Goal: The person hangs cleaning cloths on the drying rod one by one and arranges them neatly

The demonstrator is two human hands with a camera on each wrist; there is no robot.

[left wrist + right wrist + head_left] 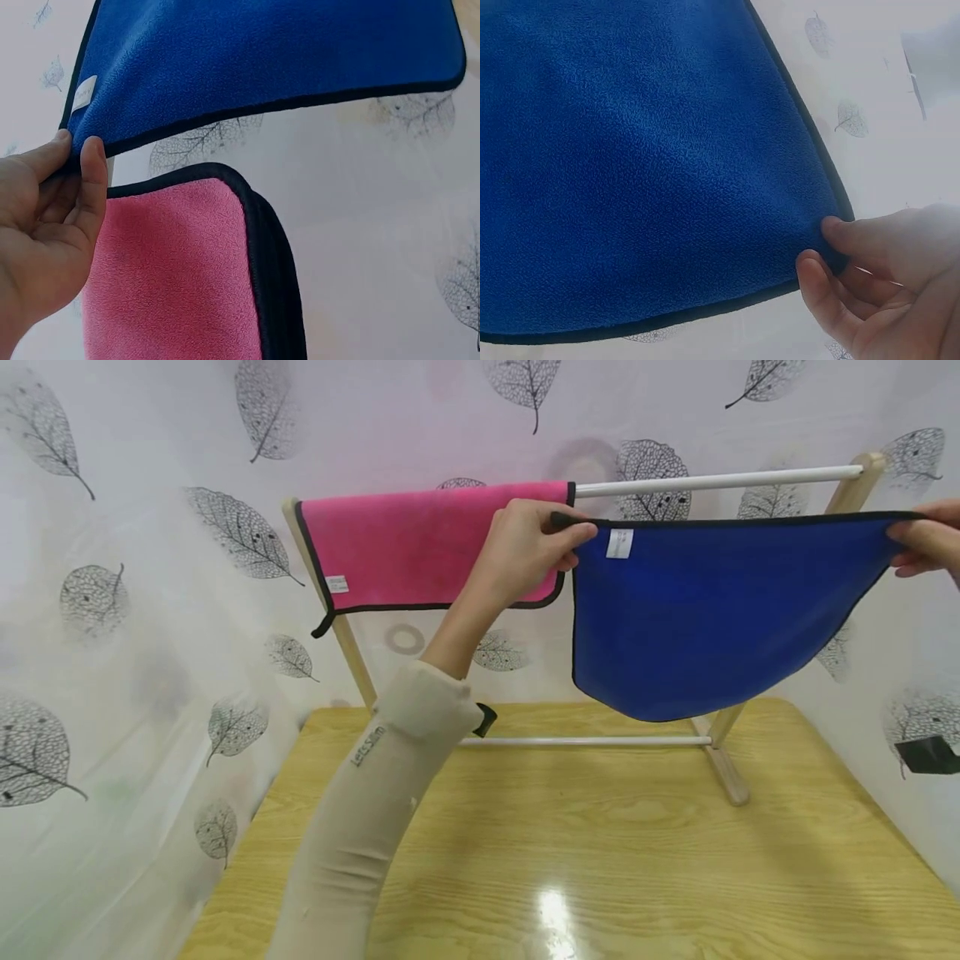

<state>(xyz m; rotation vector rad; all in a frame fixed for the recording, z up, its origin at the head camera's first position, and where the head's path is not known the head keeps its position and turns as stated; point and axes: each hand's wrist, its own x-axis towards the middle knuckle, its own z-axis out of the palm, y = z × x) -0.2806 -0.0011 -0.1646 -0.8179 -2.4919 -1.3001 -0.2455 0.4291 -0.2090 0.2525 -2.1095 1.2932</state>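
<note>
A blue towel (705, 618) with black edging and a white tag hangs stretched between both hands, in front of the right part of a white rail (720, 482). My left hand (528, 539) pinches its upper left corner, close to the pink towel. At the upper right corner, my right hand (930, 539) pinches the cloth between thumb and fingers, as the right wrist view also shows. A pink towel (405, 547) with black edging is draped over the left part of the rail, partly hidden behind the left hand and forearm.
The wooden rack's right post (855, 485) and foot (727, 774) stand at the right, its left post (352, 664) at the left. A lower white bar (592, 741) runs above the wood-grain table (600, 827). Behind is a leaf-printed curtain (150, 610).
</note>
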